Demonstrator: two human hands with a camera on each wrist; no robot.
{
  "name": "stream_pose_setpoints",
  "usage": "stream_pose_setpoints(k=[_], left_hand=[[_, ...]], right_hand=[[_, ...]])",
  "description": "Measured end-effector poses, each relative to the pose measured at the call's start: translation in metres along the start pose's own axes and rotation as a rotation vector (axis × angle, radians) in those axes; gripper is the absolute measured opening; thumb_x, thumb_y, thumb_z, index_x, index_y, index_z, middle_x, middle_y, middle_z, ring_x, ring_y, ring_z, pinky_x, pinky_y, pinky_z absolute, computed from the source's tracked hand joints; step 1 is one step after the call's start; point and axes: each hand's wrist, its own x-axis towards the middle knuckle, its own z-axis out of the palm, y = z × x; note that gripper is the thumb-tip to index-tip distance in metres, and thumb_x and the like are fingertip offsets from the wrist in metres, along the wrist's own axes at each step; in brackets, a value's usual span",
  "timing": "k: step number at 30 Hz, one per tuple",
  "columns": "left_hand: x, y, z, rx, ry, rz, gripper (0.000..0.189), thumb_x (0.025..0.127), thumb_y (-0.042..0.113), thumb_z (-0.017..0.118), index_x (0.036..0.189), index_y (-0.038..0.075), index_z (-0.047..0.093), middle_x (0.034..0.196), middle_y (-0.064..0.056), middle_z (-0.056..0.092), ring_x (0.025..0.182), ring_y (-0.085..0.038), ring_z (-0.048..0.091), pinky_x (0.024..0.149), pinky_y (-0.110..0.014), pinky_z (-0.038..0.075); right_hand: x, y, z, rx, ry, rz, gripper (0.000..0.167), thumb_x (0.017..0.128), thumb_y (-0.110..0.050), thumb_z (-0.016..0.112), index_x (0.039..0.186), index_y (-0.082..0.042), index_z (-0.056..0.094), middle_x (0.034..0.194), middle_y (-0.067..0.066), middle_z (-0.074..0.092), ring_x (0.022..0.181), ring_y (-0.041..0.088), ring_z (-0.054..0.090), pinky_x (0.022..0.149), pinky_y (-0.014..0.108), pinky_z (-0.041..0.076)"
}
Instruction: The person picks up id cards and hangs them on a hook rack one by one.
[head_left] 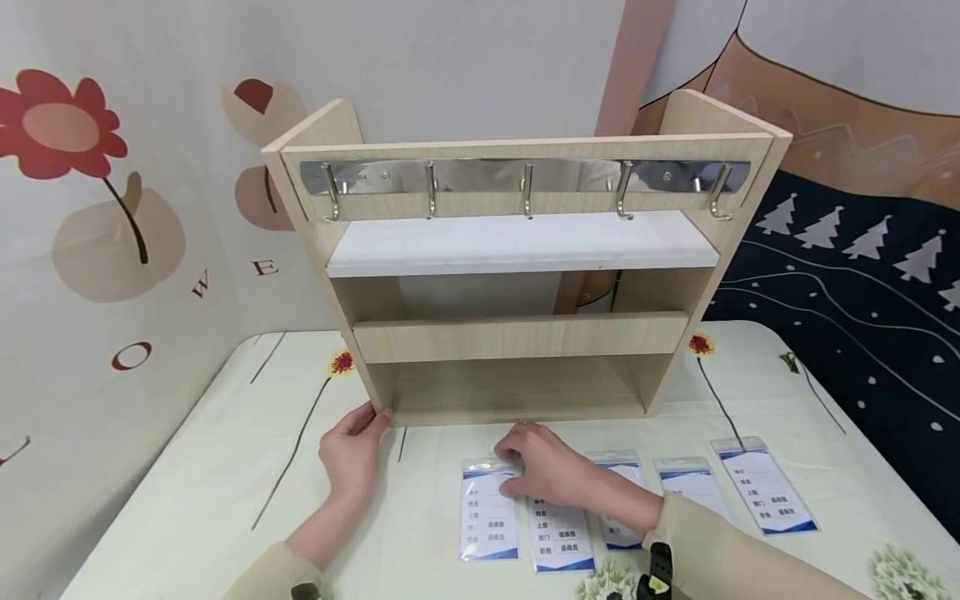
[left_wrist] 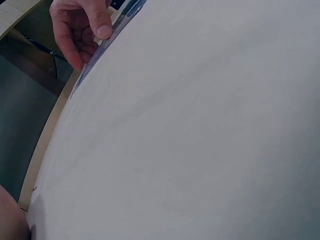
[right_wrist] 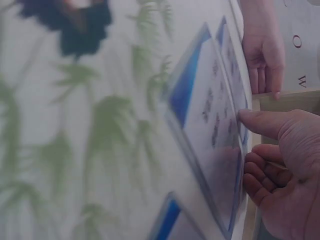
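Flowered tablecloth (head_left: 225, 467), rack (head_left: 517, 337) on top | five cards (head_left: 621, 535) in front of rack | left hand (head_left: 352, 454) at rack's lower left corner, grip unclear | right hand (head_left: 551, 467) before rack, thumb and forefinger apart at leftmost card (head_left: 487, 521) | probably best: light edge pinch | right wrist view shows curled fingers head view hides

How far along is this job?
Done: five badge cards lie before the standing rack. In hand: the left hand touches the rack's lower corner; the right hand is at the two leftmost cards. Left, probably: hanging cards; all five hooks are bare.
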Motion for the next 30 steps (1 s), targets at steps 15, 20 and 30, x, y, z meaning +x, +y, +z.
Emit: stream_pose_setpoints(k=[15,20,30], left_hand=[[0.001,0.002,0.002,-0.043,0.024,-0.005,0.026,0.092,0.003,0.075,0.114,-0.009,0.072,0.115,-0.029,0.071,0.080,0.008,0.067,0.074,-0.012,0.055],[0.000,0.003,0.003,-0.032,0.026,-0.003,0.026,0.092,0.002,0.075,0.114,-0.010,0.071,0.115,-0.030,0.070,0.079,0.009,0.066,0.073,-0.011,0.055],[0.001,0.001,0.003,-0.020,0.020,-0.006,0.028,0.093,0.005,0.075,0.117,-0.010,0.070,0.118,-0.030,0.069,0.080,0.010,0.065,0.074,-0.010,0.054]], right_hand=[[0.009,-0.007,-0.001,0.052,0.000,0.086,0.037,0.074,-0.004,0.089,0.108,-0.001,0.075,0.095,0.000,0.068,0.084,0.011,0.057,0.077,0.028,0.053],[0.008,-0.010,-0.001,0.044,-0.007,0.108,0.037,0.075,-0.003,0.089,0.108,-0.001,0.074,0.094,-0.001,0.066,0.083,0.012,0.055,0.077,0.028,0.052],[0.009,-0.010,-0.001,0.037,-0.010,0.112,0.036,0.076,-0.003,0.089,0.108,0.000,0.074,0.095,0.001,0.068,0.084,0.011,0.057,0.077,0.027,0.054]])
